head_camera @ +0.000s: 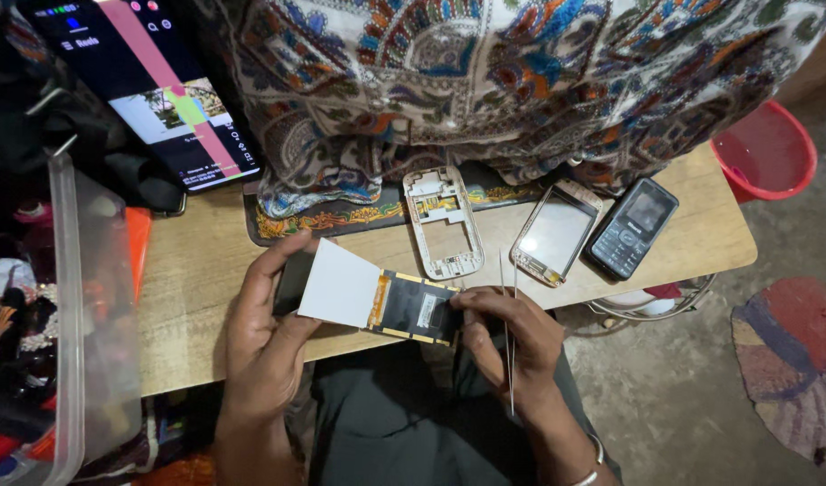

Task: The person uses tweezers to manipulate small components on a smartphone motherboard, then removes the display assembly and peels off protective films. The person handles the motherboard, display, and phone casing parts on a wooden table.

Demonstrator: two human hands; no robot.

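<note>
the wooden counter [206,261] carries everything here, and places below are told from it. draped over its far edge hangs a patterned cloth [521,72] in many colours. off its left end stands a clear plastic bin [80,297] full of small odds and ends. off its right end, down on the floor, sits a red tub [768,148]. above its far left corner leans a large smartphone [148,85] with a lit screen. on the counter's middle lies a pale phone frame [443,225], to the right of that a phone front cover [554,236] with a clear window, and nearest the right end a dark keypad phone [631,228]. over the counter's near edge the left hand [264,346] has its grip closed on the white end of a display module [377,301], thumb on top and fingers beneath. the right hand [512,351] pinches the module's dark end with its fingertips while thin metal tweezers [510,333] are tucked in the same grip, points toward the counter.
</note>
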